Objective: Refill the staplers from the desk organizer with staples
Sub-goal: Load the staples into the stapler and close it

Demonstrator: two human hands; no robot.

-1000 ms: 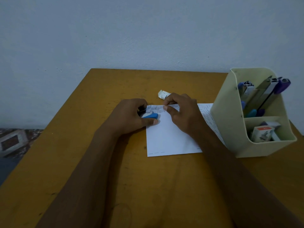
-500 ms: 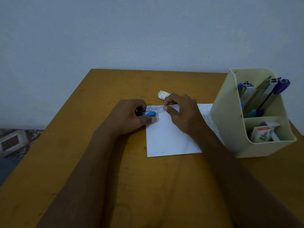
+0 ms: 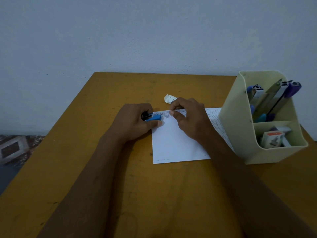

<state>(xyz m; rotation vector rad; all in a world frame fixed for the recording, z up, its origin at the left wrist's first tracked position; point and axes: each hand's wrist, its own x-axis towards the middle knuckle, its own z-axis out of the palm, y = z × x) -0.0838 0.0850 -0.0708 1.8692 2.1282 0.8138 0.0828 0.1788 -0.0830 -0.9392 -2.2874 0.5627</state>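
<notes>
The blue stapler [image 3: 153,117] lies at the far left corner of the paper [image 3: 173,145], wrapped in the left hand [image 3: 133,122] — fingers curled over it, thumb along the near side, only the blue nose and some black metal showing. Its long axis runs left to right, nose toward the sheet, and the next press turns on that: the edge must sit inside the mouth, and we cannot tell whether it does. The right hand [image 3: 190,119] is just right of the nose, pinching the sheet's far edge between thumb and forefinger. Rows of staples line the far and right edges, so we judge this a test of a refilled stapler. The organizer [image 3: 240,127] stands at the right of the table [image 3: 163,194], nearer the right hand — more staplers [image 3: 277,95] lean in its back compartment, staple boxes [image 3: 271,137] sit in the front one. We cannot count the staplers; they overlap. The box labels are too small to read. A small white box [image 3: 169,99] lies beyond the right hand, partly hidden by it, and the right forearm covers the paper's near right corner.
</notes>
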